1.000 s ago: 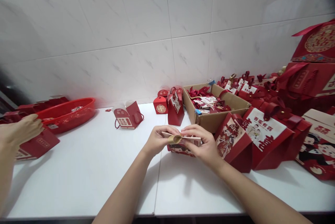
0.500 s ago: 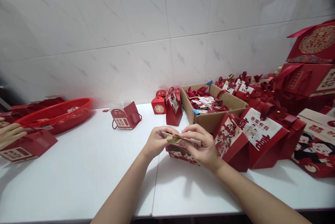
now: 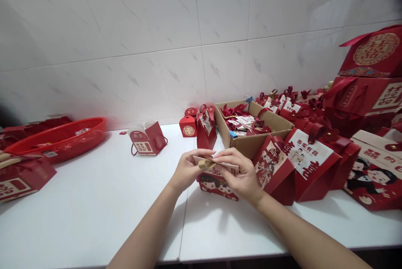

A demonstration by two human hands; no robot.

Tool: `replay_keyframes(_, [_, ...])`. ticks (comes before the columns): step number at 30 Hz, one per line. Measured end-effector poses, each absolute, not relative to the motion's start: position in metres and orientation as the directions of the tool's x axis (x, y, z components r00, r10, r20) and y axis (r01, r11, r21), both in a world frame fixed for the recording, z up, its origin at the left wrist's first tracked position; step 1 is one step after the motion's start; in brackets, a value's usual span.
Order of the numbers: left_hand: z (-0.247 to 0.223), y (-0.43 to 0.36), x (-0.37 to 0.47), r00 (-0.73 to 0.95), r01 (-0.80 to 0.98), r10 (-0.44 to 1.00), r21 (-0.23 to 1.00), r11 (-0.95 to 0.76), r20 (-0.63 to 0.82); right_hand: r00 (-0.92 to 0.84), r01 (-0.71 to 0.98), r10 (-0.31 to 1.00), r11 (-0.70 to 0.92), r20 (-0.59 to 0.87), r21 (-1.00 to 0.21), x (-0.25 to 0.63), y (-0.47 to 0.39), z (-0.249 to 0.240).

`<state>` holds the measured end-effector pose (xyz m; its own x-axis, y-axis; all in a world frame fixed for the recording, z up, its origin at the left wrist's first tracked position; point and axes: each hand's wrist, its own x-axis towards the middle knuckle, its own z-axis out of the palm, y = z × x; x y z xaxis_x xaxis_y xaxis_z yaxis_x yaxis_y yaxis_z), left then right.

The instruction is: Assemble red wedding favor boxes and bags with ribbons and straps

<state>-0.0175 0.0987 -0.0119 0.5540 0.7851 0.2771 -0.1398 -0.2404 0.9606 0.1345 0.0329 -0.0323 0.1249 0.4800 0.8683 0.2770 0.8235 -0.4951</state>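
In front of me a small red gift box with cartoon figures and a pale top stands on the white table. My left hand pinches the left end of its top, by a gold ribbon loop. From the right, my right hand grips the same top edge, fingers over the back and thumb in front. Both hands partly hide the box's upper part. Just right of my right hand stand finished-looking red gift boxes with printed fronts and ribbon loops.
A cardboard carton of ribbons and cards stands behind. An open-topped red box sits mid-left. At far left, another person's hand holds a red box near a red plastic basin. Large red boxes are stacked at right.
My hands keep their hold on the box top with little movement. The other person's hand and box have shifted left, towards the frame edge. The whole view has turned slightly.
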Motion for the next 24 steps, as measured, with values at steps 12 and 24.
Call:
replay_keyframes(12, [-0.0087, 0.0937, -0.0119, 0.492, -0.172, 0.816, 0.953, -0.25, 0.303, 0.19, 0.368, 0.501, 0.761, 0.845, -0.534, 0.1337, 0.0382, -0.0375])
replay_keyframes(24, [-0.0156, 0.097, -0.0075, 0.439, -0.171, 0.815, 0.926, -0.337, 0.378, 0.257, 0.312, 0.621, 0.672, 0.74, -0.672, 0.1334, 0.0395, -0.0399])
